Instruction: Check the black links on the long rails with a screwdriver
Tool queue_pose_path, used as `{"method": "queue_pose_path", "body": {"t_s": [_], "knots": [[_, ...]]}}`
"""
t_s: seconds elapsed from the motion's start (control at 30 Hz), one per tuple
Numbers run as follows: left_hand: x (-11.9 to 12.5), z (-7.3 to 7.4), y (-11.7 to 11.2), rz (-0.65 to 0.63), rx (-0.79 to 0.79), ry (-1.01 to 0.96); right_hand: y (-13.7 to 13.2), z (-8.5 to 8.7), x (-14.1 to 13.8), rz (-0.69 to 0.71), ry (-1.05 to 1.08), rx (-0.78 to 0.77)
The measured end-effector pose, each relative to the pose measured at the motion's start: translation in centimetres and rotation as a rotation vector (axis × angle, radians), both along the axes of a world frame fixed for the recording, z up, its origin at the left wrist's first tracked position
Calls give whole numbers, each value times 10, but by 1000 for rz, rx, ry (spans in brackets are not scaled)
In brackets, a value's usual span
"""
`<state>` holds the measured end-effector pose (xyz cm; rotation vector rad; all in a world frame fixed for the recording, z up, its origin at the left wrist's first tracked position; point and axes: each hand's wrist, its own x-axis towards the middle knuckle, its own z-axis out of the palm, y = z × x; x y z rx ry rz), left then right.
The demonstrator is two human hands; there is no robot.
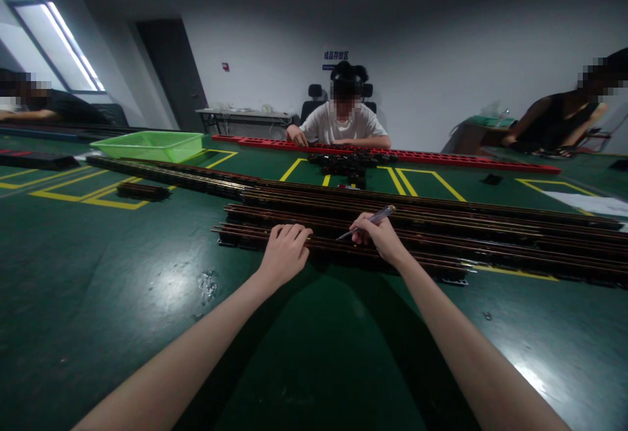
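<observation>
My right hand (369,233) grips a slim screwdriver (381,214) with a clear handle and a thin metal shaft. Its tip points down and left, at the nearest long dark rail (240,237), which carries thin copper-coloured strips. Over that same rail my left hand (288,248) is laid, its fingers bent around the far side; the fingertips are partly hidden. Whether the screwdriver tip touches the rail I cannot tell. More such rails (441,212) lie side by side just behind, running left to right.
Across the green table (98,287) a co-worker in a white shirt (338,123) sits behind a long red slotted bar (441,159) and a pile of dark parts (343,164). A green basket (152,146) stands back left; paper (589,203) lies right. Two other people sit at the sides.
</observation>
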<state>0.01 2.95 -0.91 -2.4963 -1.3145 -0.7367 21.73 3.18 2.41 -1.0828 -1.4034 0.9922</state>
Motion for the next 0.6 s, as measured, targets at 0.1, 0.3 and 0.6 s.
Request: {"method": "queue_pose_path", "body": {"t_s": [0.1,0.3,0.6], "knots": [[0,1,0,-5,6,7,0,1,-1,11,-9,-6],[-1,1,-1,-16,11,25,1,0,1,29,64,-29],[-1,1,-1,-16,8,19,1,0,3,-1,131,-36]]}}
